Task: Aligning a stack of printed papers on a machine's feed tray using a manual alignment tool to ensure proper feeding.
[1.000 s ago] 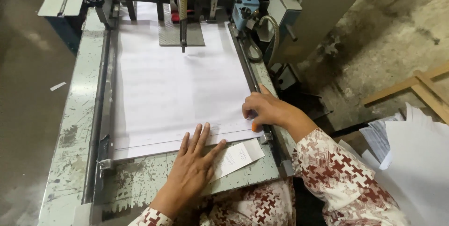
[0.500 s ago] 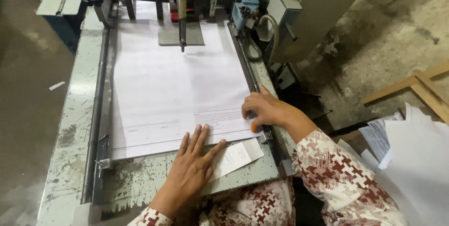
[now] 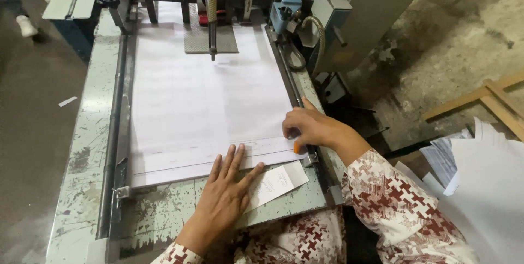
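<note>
Step in hand appears to be squaring the white paper stack [image 3: 207,105] on the machine's tabletop [image 3: 87,133]. Left hand [image 3: 229,193] lies flat, fingers spread, on the stack's near edge; right hand [image 3: 308,127] curls at its right corner against the side rail [image 3: 286,67]. The next move likely calls for even pressure. Sheets look flat and aligned.

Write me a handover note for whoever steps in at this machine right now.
Left hand: flat, fingers spread, on the near edge of the paper stack and a small slip.
Right hand: on the stack's right near corner, against the side rail.
Stack lies on the machine bed, far end under the feed head.
More loose sheets wait at right.
Done: stack is loaded. Left: cannot tell.
</note>
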